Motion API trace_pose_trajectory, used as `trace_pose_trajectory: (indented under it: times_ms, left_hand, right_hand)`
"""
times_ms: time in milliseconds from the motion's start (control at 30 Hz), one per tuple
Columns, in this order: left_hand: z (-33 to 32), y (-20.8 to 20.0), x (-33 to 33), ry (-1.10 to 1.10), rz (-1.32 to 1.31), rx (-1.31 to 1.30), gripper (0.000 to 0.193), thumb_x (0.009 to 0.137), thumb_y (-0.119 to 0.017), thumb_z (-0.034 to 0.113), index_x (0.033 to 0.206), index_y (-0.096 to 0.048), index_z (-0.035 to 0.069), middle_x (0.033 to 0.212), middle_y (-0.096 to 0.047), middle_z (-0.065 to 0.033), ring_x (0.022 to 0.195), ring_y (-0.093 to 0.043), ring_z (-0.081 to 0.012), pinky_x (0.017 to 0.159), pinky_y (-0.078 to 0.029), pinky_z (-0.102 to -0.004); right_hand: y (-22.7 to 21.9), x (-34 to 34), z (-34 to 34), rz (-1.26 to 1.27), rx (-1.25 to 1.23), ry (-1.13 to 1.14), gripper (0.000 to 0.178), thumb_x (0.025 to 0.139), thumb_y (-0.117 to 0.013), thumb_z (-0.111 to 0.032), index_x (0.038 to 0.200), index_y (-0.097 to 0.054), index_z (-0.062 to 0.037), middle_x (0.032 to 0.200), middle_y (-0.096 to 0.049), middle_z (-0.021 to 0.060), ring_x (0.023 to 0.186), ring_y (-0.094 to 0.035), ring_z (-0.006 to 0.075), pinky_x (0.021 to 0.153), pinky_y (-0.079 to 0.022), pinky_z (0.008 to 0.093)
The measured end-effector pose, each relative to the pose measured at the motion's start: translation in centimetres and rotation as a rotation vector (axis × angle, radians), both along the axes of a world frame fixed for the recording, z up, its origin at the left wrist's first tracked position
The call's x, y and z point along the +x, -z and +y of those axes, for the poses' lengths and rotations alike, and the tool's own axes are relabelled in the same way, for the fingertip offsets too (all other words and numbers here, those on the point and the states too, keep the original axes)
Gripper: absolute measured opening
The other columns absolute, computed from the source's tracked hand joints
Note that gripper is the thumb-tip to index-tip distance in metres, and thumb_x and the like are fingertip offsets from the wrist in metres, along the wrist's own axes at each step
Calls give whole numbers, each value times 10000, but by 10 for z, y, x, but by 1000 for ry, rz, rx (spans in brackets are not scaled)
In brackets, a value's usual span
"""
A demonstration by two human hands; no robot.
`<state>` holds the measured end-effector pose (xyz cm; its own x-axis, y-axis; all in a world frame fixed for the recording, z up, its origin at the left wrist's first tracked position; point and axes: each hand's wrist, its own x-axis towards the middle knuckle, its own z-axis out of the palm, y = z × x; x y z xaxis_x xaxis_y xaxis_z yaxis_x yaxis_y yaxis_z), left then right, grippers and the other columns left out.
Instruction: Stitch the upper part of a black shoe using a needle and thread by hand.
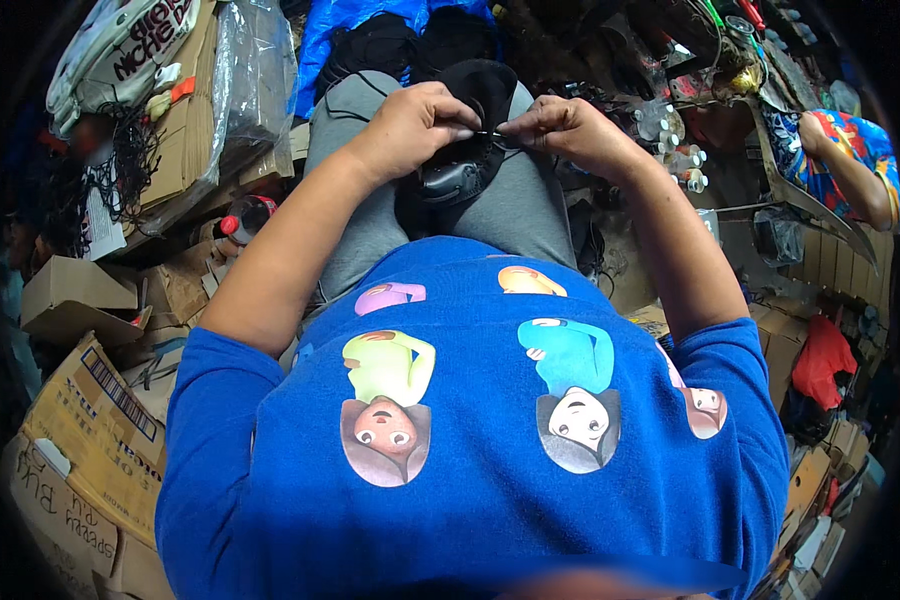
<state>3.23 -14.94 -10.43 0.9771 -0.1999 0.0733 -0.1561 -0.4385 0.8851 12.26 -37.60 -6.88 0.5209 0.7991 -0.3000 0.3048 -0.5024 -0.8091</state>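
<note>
- Black shoe (450, 182) sits on the lap, between the thighs of the grey trousers (368, 232), toward the knee edge; its shiny rounded end points back at the body.
- Left hand (417, 122): thumb and index fingers pinched over the shoe, seemingly on a thin black strand, probably a lace; too small to confirm.
- Right hand (570, 130): fingers likewise pinched, tips nearly meeting the left's, apparently on the same strand.
- Judgement: the thighs likely cradle the shoe so both hands are free for fine work; the close two-sided pinch suggests something small needing control.
- Beyond the knees: two dark bundles, possibly footwear, by a blue plastic sheet (315, 40).
- Left side: red-capped bottle (250, 218), open cardboard box (80, 298), plastic-covered cardboard.
- Right side: clear plastic bottles (660, 125); farther out, another person's arm (875, 195) in a bright patterned sleeve.
- Obstructions: the hands hide part of the shoe's top; clutter flanks both forearms, probably limiting sideways room.
</note>
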Motion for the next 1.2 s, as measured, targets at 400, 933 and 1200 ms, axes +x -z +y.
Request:
trace_pose_trajectory:
  times_ms: [400, 933, 1200]
  left_hand:
    - [-20, -6, -4, -154, 223, -85, 104, 738, -686, 33, 830, -647, 5, 902, -658, -67, 833, -622, -171, 766, -480, -291]
    - [2, -36, -1, 6, 305, 260, 285, 833, -592, 347, 912, -642, 78, 700, -616, -59, 710, -577, -204, 716, -412, -303]
    - [0, -36, 12, 170, 404, 67, 219, 891, -562, 237, 939, -644, 40, 756, -639, -59, 706, -591, -118, 714, -408, -242]
  right_hand:
    - [12, -12, 16, 228, 101, 254, 126, 776, -737, -90, 840, -655, -20, 812, -641, -10, 751, -582, 60, 695, -474, 207]
    - [4, -9, -20, 259, 3, 168, 205, 789, -728, -169, 911, -605, -61, 832, -507, -44, 763, -479, 52, 710, -401, 200]
    - [5, -36, -28, -62, 138, 228, 223, 729, -784, -185, 849, -668, -38, 871, -479, -9, 774, -470, 81, 667, -398, 214]
